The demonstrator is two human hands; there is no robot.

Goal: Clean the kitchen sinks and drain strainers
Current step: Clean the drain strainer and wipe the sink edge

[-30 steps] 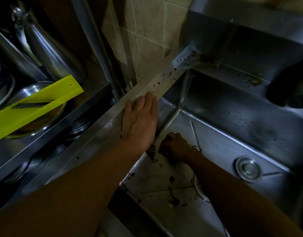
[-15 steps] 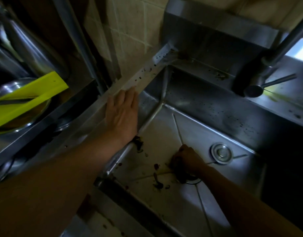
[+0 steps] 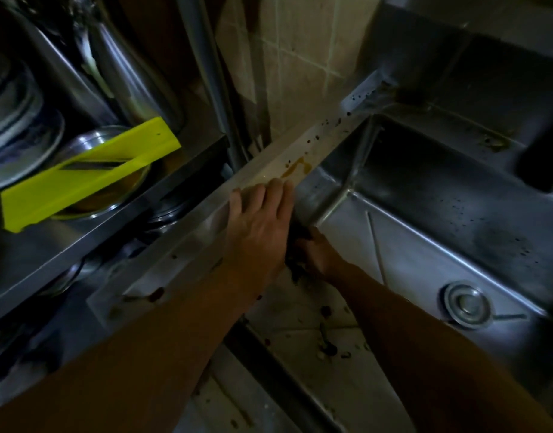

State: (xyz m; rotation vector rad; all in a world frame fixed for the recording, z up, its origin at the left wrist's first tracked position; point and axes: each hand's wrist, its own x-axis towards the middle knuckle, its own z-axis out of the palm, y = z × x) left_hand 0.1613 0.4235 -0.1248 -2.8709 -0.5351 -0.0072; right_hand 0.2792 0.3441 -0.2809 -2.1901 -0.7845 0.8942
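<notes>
Item: stainless steel sink [image 3: 425, 251], dimly lit, as I see it from the head camera. Its basin fills the right half of the view; dark specks dot the back wall and food scraps [image 3: 326, 345] lie on the floor of the basin near the front.

Item: drain strainer [image 3: 464, 304], round, seated in the basin floor at right, well apart from both hands.

Item: sink rim [image 3: 306, 151], a flat steel ledge running diagonally along the basin's left side, with dark spots and a brown-orange smear [image 3: 295, 167].

Item: left hand [image 3: 258, 226], fingers straight and together, resting flat on the rim just below the smear.

Item: right hand [image 3: 319, 254], down inside the basin at its left corner, just beside the left hand, fingers curled over a dark clump [image 3: 297, 270] of debris against the wall; what the clump is I cannot tell.

Item: yellow mandoline slicer [image 3: 87, 173], lying tilted across steel bowls on a shelf [image 3: 90, 242] at left.

Item: tiled wall [image 3: 300, 57] behind the rim.
</notes>
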